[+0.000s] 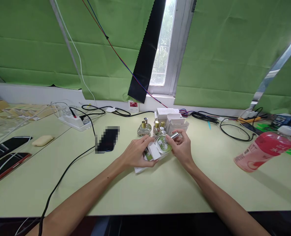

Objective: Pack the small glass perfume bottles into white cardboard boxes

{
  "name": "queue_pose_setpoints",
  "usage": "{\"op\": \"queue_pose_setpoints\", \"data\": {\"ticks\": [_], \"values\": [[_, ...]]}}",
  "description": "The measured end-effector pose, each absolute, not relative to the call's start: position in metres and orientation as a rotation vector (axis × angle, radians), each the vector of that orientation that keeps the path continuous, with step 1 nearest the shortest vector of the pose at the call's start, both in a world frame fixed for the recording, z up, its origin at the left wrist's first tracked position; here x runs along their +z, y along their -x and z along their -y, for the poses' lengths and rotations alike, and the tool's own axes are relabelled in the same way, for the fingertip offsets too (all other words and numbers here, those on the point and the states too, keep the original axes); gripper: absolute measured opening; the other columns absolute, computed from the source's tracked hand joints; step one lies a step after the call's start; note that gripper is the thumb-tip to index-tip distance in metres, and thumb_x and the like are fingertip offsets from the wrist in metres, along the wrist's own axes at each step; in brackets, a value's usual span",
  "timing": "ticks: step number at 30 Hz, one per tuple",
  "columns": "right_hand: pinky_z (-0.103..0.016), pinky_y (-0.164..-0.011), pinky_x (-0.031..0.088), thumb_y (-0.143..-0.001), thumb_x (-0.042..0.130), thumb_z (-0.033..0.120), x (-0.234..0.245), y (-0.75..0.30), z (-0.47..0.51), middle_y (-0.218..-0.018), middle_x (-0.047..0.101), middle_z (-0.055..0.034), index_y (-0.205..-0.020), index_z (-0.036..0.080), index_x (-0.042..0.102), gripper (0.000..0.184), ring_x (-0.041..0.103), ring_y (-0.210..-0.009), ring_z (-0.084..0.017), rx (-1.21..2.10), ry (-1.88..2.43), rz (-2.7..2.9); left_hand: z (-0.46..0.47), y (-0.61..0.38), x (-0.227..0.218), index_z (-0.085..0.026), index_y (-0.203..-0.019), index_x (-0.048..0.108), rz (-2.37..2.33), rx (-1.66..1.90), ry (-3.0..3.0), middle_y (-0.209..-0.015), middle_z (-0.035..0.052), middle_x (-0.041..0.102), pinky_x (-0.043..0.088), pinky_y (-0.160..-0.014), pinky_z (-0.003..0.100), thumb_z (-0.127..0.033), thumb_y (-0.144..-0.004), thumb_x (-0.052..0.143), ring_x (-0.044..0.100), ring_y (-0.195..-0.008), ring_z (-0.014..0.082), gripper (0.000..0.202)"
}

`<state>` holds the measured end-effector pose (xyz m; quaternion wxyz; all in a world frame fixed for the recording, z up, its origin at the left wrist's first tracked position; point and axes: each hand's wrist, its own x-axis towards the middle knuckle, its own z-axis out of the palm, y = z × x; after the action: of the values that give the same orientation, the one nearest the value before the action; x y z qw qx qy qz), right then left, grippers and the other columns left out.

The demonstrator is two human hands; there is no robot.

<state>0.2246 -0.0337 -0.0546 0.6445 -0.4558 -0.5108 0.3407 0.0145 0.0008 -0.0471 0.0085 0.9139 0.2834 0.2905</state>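
Note:
My left hand (135,154) is closed around a small open white box (152,153) with green print, held just above the pale green table (160,190). My right hand (182,147) grips a round clear perfume bottle (163,144) with a green label and a silver cap, its body at the mouth of the box. Both hands meet at the middle of the table. A folded white paper (140,169) lies under my left hand.
Behind my hands stand several small glass bottles with gold caps (143,128) and a stack of white boxes (175,120). A pink drink bottle (263,150) stands at the right, a blurred dark phone (107,139) at the left, with black cables (69,170) and a white power strip (73,122).

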Motion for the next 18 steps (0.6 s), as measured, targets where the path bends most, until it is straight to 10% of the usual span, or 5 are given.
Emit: {"op": "queue_pose_setpoints", "data": {"ticks": [18], "values": [[-0.02,-0.036,0.033,-0.081,0.077,0.047,-0.0573,-0.2247,0.0311,-0.053,0.053,0.0091,-0.095,0.025,0.047,0.039,0.041,-0.037,-0.008,0.766,1.062,1.248,0.0018,-0.0158,-0.0508,-0.021,-0.123,0.049,-0.973,0.926,-2.792,-0.101,0.0039,0.068,0.046,-0.062,0.03,-0.051,-0.071,0.071,0.065,-0.071,0.0194,0.064]]}}
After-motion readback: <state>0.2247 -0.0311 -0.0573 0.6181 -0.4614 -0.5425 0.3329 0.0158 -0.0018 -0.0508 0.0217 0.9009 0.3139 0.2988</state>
